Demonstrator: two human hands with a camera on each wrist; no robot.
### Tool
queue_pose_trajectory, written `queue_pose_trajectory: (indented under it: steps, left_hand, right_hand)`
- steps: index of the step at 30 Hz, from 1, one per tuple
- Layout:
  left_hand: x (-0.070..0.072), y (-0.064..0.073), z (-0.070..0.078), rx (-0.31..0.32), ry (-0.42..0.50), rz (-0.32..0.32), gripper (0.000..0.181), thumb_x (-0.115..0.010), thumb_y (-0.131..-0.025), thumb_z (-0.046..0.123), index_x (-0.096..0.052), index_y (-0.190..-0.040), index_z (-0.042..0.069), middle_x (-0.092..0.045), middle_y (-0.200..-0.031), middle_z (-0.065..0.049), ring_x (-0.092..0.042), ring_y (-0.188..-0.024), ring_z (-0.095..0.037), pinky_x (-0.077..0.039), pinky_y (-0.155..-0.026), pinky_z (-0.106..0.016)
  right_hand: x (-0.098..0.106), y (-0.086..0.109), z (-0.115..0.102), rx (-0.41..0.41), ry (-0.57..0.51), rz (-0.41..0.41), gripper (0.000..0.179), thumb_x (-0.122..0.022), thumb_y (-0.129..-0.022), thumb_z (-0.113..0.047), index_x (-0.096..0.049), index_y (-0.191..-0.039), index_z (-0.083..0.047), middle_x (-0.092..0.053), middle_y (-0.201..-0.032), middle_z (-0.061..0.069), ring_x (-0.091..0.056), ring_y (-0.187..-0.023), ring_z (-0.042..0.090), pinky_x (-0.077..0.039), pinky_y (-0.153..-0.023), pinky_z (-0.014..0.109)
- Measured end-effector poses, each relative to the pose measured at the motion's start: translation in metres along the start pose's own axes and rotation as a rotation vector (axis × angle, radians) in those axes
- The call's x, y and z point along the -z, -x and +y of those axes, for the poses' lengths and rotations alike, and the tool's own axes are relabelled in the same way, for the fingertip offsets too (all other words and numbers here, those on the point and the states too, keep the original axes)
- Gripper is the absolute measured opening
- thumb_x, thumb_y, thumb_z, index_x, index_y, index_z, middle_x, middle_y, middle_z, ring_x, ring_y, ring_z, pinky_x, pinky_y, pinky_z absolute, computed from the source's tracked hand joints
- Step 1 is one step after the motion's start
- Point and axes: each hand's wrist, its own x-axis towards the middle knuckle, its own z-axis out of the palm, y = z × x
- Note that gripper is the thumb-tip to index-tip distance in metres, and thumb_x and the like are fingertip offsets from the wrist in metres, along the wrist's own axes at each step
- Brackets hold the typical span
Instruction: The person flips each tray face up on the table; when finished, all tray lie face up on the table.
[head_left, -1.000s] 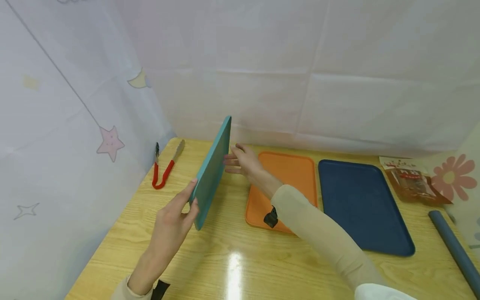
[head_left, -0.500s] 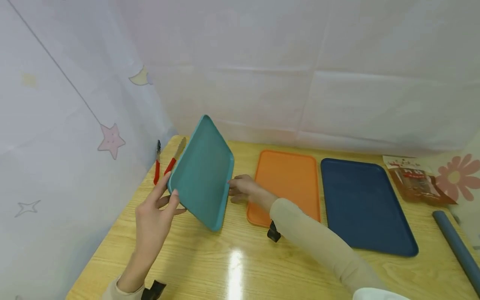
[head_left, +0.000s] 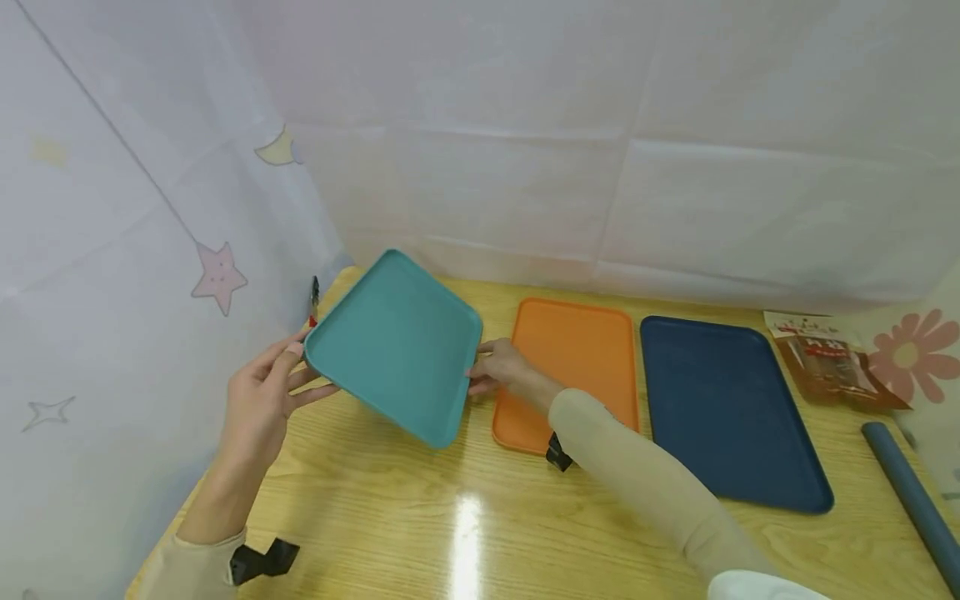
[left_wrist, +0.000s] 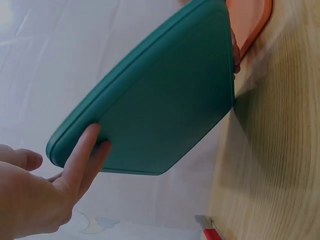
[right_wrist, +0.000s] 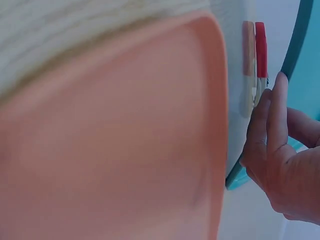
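Observation:
A teal rectangular tray (head_left: 397, 346) is held tilted above the table, its left side raised and its inner face toward me. My left hand (head_left: 255, 404) grips its left corner, thumb at the rim and fingers spread against the underside (left_wrist: 150, 105). At the opposite rim, my right hand (head_left: 506, 367) pinches the edge; in the right wrist view its thumb lies on the inner side and the fingers (right_wrist: 277, 110) outside. Beside that hand an orange tray (head_left: 573, 350) lies flat, partly covered by the right forearm. A dark blue tray (head_left: 727, 408) lies right of it.
Red-handled tongs (right_wrist: 260, 50) lie at the table's back left, mostly hidden behind the teal tray in the head view. A brown food packet (head_left: 828, 362) sits at the back right, with a dark grey roll (head_left: 911, 492) nearer. Printed white cloth (head_left: 487, 125) hangs behind.
The teal tray has turned from nearly edge-on to show its inner face, and its left side has moved left with my left hand. My right hand has come down and taken hold of its right rim.

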Motion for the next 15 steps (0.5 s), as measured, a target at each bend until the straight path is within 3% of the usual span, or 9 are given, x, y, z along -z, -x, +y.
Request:
queue_pose_trajectory:
  steps: [3,5,7,11,13,15]
  left_hand:
    - [0.009,-0.026,0.004,0.111,0.023,-0.128,0.061,-0.050,-0.101,0.029,-0.033,-0.144,-0.010,-0.031,-0.152,-0.015,-0.067,-0.095,-0.018,-0.057,-0.077,-0.039]
    - [0.015,-0.046,0.003,0.192,-0.026,-0.194,0.064,-0.049,-0.101,0.031,-0.029,-0.147,-0.009,-0.018,-0.158,-0.015,-0.065,-0.094,-0.014,-0.057,-0.077,-0.034]
    - [0.021,-0.063,0.000,0.261,-0.103,-0.250,0.065,-0.048,-0.102,0.033,-0.026,-0.149,-0.006,-0.013,-0.159,-0.017,-0.064,-0.093,-0.010,-0.056,-0.077,-0.029]
    - [0.030,-0.086,-0.016,0.370,-0.247,-0.339,0.065,-0.047,-0.102,0.035,-0.023,-0.152,0.002,-0.015,-0.158,-0.017,-0.065,-0.095,-0.007,-0.055,-0.080,-0.028]
    - [0.033,-0.094,-0.024,0.398,-0.320,-0.358,0.064,-0.046,-0.102,0.036,-0.023,-0.153,0.004,-0.026,-0.155,-0.018,-0.065,-0.096,-0.007,-0.055,-0.081,-0.030]
    - [0.034,-0.102,-0.032,0.411,-0.385,-0.343,0.063,-0.047,-0.102,0.035,-0.026,-0.151,0.002,-0.046,-0.142,-0.017,-0.066,-0.094,-0.008,-0.056,-0.080,-0.032]
  right_hand:
    - [0.008,0.002,-0.007,-0.001,0.001,0.006,0.060,-0.062,-0.088,0.009,-0.037,-0.143,0.009,-0.069,-0.096,0.025,-0.071,-0.074,0.030,-0.057,-0.075,0.044]
    - [0.013,0.003,-0.009,0.004,0.012,0.003,0.059,-0.061,-0.088,0.009,-0.038,-0.142,0.009,-0.068,-0.100,0.025,-0.071,-0.073,0.030,-0.057,-0.075,0.043]
    - [0.017,0.004,-0.010,0.009,0.033,-0.002,0.060,-0.061,-0.087,0.008,-0.038,-0.142,0.010,-0.068,-0.101,0.025,-0.071,-0.071,0.030,-0.057,-0.074,0.044]
    - [0.022,0.005,-0.005,0.003,0.087,-0.002,0.065,-0.063,-0.084,0.009,-0.037,-0.144,0.008,-0.069,-0.092,0.023,-0.071,-0.067,0.030,-0.058,-0.069,0.042]
    - [0.021,0.005,-0.003,-0.004,0.106,0.002,0.067,-0.063,-0.083,0.011,-0.036,-0.144,0.007,-0.070,-0.086,0.023,-0.071,-0.067,0.030,-0.058,-0.065,0.041]
    - [0.022,0.003,-0.002,-0.003,0.100,0.023,0.068,-0.063,-0.082,0.013,-0.036,-0.144,0.008,-0.069,-0.083,0.024,-0.070,-0.066,0.031,-0.058,-0.062,0.040]
